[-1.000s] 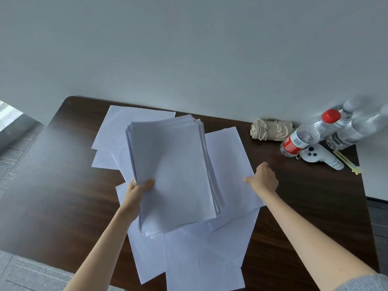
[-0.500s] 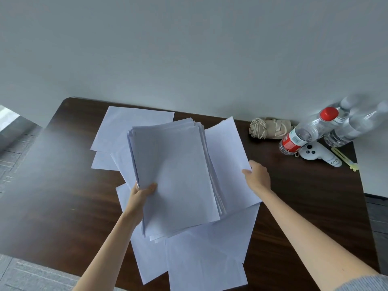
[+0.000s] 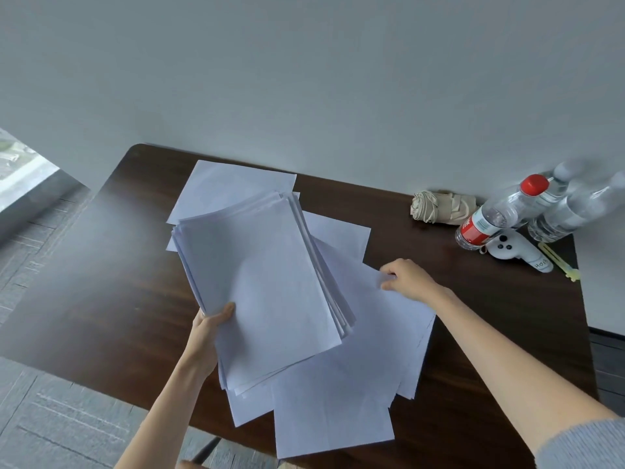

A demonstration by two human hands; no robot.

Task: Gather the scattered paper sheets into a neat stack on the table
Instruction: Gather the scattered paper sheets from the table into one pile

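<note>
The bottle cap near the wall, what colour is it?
Red, on the bottle cap, clearest in the head view.

Plain grey wall (image 3: 304, 79), dark wooden table (image 3: 490, 316), grey floor (image 3: 50, 418)

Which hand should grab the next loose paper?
Probably the right hand: it already pinches a loose sheet beside the stack, while the left hand is busy holding that stack.
</note>
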